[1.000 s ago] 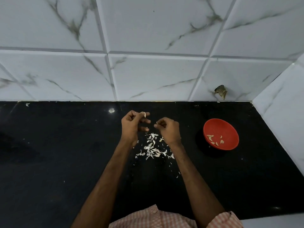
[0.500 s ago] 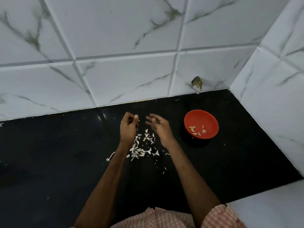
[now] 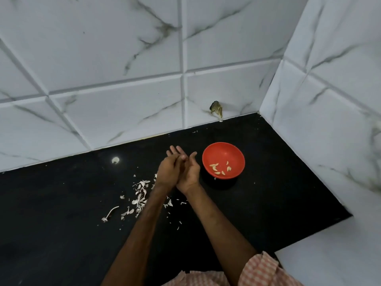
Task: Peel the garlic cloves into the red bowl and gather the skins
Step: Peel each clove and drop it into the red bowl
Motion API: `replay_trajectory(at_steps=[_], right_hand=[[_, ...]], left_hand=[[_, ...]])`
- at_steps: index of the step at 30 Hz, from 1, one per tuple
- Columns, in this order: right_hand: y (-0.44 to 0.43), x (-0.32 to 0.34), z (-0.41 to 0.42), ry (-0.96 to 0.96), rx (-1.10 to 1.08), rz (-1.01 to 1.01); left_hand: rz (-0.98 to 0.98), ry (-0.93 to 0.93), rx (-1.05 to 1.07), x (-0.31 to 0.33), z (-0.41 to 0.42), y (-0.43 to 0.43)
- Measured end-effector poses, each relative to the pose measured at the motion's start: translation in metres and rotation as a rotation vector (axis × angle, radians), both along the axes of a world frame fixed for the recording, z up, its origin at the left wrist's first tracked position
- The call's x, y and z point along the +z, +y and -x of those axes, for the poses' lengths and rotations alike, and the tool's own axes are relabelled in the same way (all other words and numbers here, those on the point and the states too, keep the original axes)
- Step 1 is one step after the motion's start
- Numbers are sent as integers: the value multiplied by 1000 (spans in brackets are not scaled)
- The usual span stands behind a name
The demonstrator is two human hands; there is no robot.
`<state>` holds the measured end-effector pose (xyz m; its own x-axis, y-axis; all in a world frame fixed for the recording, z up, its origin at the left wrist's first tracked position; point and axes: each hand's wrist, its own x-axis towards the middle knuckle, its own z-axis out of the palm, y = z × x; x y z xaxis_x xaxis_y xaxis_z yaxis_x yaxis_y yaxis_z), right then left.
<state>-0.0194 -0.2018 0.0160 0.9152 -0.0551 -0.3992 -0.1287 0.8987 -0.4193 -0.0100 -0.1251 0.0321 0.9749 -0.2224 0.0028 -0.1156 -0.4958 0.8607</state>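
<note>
Flat left hand (image 3: 167, 172) on open right hand (image 3: 189, 175), beside round red bowl (image 3: 223, 150)
Nothing visibly held; papery white skins (image 3: 140, 195) beneath on glossy black counter (image 3: 61, 223)

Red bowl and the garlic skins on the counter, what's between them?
In the head view, the hands: the left hand and right hand, pressed together above the black counter, sit between the skins and the bowl.

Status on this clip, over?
Both hands open, left hand laid on right hand, beside red bowl. Peeled cloves in bowl. Skins scattered on counter, ungathered.
</note>
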Motion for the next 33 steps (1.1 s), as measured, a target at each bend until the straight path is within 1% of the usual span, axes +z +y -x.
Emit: replay_trajectory(at_steps=[3, 5, 7, 9, 12, 15, 18, 23, 26, 28, 30, 31, 33], right_hand=[[-23, -3, 1, 23, -30, 1], [-45, -2, 3, 34, -76, 16], [-76, -5, 6, 64, -159, 55], [-108, -11, 12, 93, -236, 84], [-143, -20, 26, 133, -277, 108], [-163, -24, 38, 146, -290, 101], [-183, -24, 44, 115, -278, 109], [-201, -32, 48, 99, -273, 138], [-200, -34, 45, 115, -271, 173], [-191, -33, 41, 133, -259, 252], [-169, -30, 35, 133, -173, 372], [-153, -30, 33, 137, -104, 444], [-122, -36, 31, 134, 39, 634]], left_hand=[[-31, 39, -101, 0, 2, -20], [72, 100, -87, 1, 4, -37], [235, 241, -53, 3, 6, -55], [350, 437, -8, 6, 4, -77], [546, 725, 119, -2, -2, -111], [705, 891, 257, -15, -3, -139], [763, 981, 283, -26, 0, -157], [804, 994, 305, -35, 4, -167], [790, 918, 307, -34, 3, -161], [755, 812, 310, -30, 3, -152], [703, 678, 338, -29, 3, -131], [655, 595, 363, -31, 4, -116], [473, 403, 407, -41, 5, -83]])
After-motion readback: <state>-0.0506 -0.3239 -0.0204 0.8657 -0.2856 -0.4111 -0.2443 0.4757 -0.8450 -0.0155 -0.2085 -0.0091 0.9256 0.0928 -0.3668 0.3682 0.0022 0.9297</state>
